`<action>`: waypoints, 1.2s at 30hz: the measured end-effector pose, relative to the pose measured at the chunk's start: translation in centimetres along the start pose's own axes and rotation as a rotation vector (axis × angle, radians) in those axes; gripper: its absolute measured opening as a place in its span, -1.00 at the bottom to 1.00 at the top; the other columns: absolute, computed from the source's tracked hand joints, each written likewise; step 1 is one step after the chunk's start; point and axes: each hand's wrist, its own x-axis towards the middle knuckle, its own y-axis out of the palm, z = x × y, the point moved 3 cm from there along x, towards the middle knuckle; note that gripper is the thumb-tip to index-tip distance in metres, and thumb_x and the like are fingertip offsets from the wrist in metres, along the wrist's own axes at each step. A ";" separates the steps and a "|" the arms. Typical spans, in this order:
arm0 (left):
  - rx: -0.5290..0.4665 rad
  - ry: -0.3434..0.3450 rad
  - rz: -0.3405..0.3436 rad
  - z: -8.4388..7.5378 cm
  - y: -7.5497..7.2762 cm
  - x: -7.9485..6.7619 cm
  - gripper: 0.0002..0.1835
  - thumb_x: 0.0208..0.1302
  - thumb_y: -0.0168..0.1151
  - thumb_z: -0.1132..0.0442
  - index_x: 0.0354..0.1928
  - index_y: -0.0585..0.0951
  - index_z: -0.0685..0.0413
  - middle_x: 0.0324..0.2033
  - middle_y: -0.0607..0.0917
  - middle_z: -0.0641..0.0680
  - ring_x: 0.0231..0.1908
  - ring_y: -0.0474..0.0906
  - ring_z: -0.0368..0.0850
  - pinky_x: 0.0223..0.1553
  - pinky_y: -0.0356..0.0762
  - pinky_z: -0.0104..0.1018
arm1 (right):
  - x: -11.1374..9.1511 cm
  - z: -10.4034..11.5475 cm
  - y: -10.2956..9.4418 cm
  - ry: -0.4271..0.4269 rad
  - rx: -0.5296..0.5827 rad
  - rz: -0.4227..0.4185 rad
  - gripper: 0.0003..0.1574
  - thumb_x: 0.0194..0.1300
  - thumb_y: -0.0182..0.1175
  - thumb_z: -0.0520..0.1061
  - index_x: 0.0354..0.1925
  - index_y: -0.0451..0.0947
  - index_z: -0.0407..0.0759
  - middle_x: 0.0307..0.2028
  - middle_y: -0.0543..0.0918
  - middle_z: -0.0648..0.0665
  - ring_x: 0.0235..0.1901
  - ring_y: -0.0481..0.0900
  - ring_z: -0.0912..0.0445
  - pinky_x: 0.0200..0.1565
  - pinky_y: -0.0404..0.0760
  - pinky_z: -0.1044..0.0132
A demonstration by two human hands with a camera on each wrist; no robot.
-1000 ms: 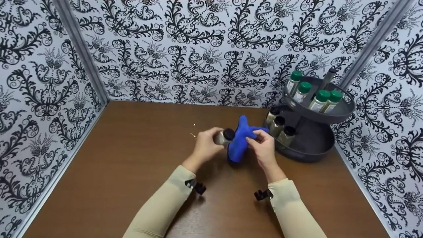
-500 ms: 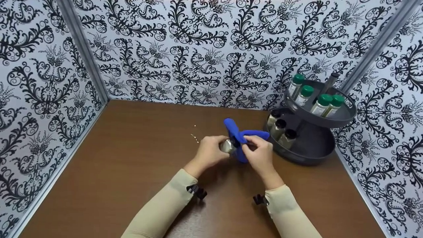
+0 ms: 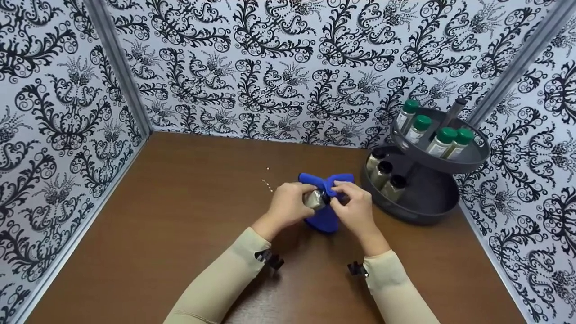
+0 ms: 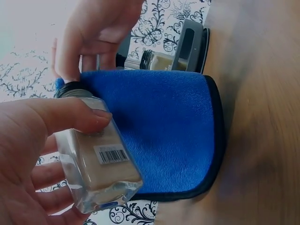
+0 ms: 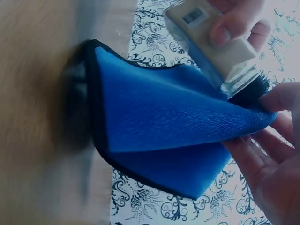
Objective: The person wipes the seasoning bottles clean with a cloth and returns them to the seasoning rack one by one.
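Observation:
My left hand grips a square glass spice jar by its body, thumb across one face. The jar holds a pale beige powder and carries a small barcode label. It is tilted, its black cap toward my right hand. A blue cloth with a dark hem hangs from the fingers of my right hand, which pinch it against the jar's black cap. In the head view, folds of the cloth stick out on both sides above the hands, and its lower part hangs close over the table.
At the right stands a dark two-tier round rack. Its upper tier bears several green-capped jars; the lower one has black-capped jars. Small pale crumbs lie on the brown table left of the hands. Patterned walls enclose the table.
The jar's cap has come into the cloth, and the jar has tilted. The right hand has drawn the cloth round to the cap, changing its folds. The rack and its jars stay put.

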 end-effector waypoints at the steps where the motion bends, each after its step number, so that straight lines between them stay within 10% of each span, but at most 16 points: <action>1: -0.004 -0.005 0.005 0.0 0.0 0.0 -0.46 -0.18 0.62 0.20 0.01 0.83 -0.11 -0.16 0.87 -0.04 -0.26 0.74 -0.10 -0.22 0.67 -0.17 | 0.1 0.0 -0.1 -0.001 0.007 0.018 -0.78 -0.02 0.39 -0.38 -0.31 0.80 -0.26 -0.03 0.85 -0.24 0.00 0.83 -0.14 0.03 0.60 0.60; 10: -0.057 -0.051 0.036 -0.2 -0.3 0.2 -0.44 -0.12 0.60 0.18 0.07 0.82 -0.11 -0.11 0.87 -0.04 -0.25 0.72 -0.12 -0.20 0.66 -0.23 | 0.5 0.3 -0.7 0.022 0.073 0.045 -0.68 0.04 0.38 -0.47 -0.24 0.83 -0.22 -0.08 0.85 -0.16 -0.12 0.82 -0.02 -0.11 0.65 0.60; 20: -0.042 -0.055 -0.038 0.2 -2.2 0.5 -0.44 -0.18 0.61 0.22 0.04 0.82 -0.07 -0.10 0.87 0.01 -0.19 0.77 -0.05 -0.14 0.69 -0.13 | 0.5 2.5 -0.7 -0.157 0.117 -0.043 -0.56 0.08 0.36 -0.56 -0.08 0.83 -0.29 -0.13 0.86 -0.23 -0.15 0.85 -0.13 0.03 0.64 0.60; 28: -0.052 -0.017 -0.020 -0.5 -1.8 0.2 -0.42 -0.19 0.59 0.22 0.05 0.83 -0.09 -0.15 0.86 0.03 -0.23 0.73 -0.04 -0.21 0.66 -0.15 | 0.3 2.1 -0.5 -0.038 0.037 -0.072 -0.66 0.18 0.41 -0.50 -0.10 0.84 -0.27 -0.17 0.87 -0.21 -0.27 0.78 0.14 -0.22 0.70 0.51; 36: -0.109 -0.079 0.005 0.5 -0.8 0.3 -0.50 -0.16 0.55 0.21 -0.02 0.83 -0.15 -0.23 0.84 -0.10 -0.30 0.64 -0.15 -0.25 0.55 -0.27 | 0.1 2.5 -0.2 -0.113 0.003 -0.091 -0.67 0.17 0.45 -0.47 -0.11 0.85 -0.21 -0.16 0.87 -0.19 -0.17 0.85 -0.08 0.05 0.58 0.66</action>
